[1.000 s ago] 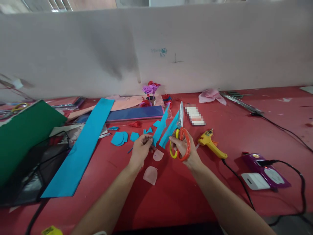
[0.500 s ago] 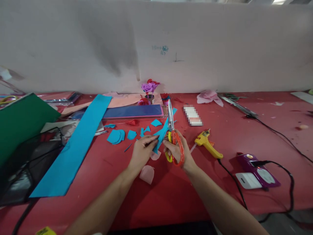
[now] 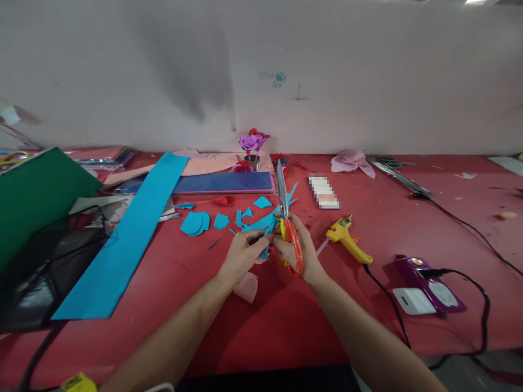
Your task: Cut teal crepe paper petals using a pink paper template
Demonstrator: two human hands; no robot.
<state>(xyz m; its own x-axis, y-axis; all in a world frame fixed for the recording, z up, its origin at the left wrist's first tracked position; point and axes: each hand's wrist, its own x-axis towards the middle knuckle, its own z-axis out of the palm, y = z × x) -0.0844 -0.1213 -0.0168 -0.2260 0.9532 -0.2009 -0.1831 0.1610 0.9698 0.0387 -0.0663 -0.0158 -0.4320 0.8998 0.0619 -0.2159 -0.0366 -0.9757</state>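
My left hand pinches a small piece of blue craft paper between thumb and fingers, close beside the other hand. Scissors with orange and yellow handles are gripped in my right hand; their blades look closed and point away from me. Right-hand fingertips also meet the blue paper, though the fingers partly hide it. Blue offcuts spread just beyond both hands. To their left lie rounded blue petal shapes, and a pink petal piece rests below the left hand.
A long blue strip runs along the left, beside a green sheet. Right of my hands are a yellow glue gun with its cable and a purple power box. Paper flowers stand at the back near a pixelated rectangle.
Both hands have drawn closer together, and the blue paper between them sits differently, more of it covered by fingers. The scissors have shifted slightly left and stay in my right hand.
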